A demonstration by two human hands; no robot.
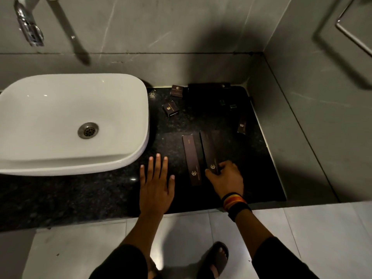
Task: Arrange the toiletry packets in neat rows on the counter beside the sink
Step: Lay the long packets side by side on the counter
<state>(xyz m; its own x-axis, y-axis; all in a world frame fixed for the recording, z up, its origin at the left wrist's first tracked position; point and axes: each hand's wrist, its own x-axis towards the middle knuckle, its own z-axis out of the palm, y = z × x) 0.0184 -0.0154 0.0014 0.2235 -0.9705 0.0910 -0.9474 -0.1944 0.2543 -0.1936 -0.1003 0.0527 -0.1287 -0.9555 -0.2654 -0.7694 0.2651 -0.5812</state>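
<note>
Currently: right hand [225, 178] pinches second long packet [209, 152] by its near end, seemingly aligning it beside first long packet [191, 160]; left hand [156, 178] flat, fingers spread, bracing on counter [100, 194].

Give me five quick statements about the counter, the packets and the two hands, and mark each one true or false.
1. The right hand grips the near end of a long dark packet. True.
2. The left hand holds a small box. False: it lies flat and open on the counter, holding nothing.
3. A second long packet lies beside the gripped one, on its left. True.
4. The small boxes sit inside the sink. False: the basin holds none; two small boxes lie on the counter to its right.
5. The right wrist is bare. False: it wears coloured bands.
</note>
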